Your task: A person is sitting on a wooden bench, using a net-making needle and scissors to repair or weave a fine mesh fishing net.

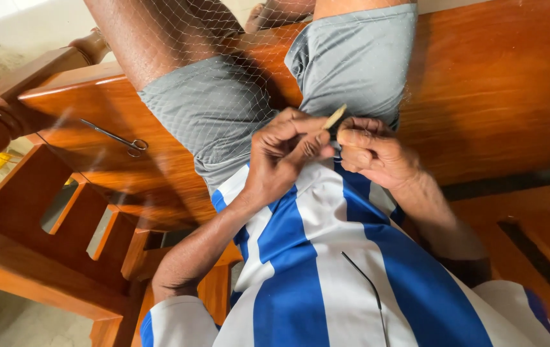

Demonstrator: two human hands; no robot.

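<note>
My left hand [281,157] and my right hand [372,151] meet over my lap, fingers closed and touching. A small flat tan wooden stick [335,117] pokes up between them and seems pinched by my right thumb and forefinger. My left fingers are curled on the fine, almost clear net [223,77], which drapes over my grey shorts [217,109] and my bare legs. My blue and white striped shirt [313,270] fills the lower middle of the view.
I sit on a polished wooden bench [493,83]. Thin metal scissors [120,138] lie on its seat to the left of my leg. The bench's armrest and slats [43,212] are at lower left, with pale floor beyond.
</note>
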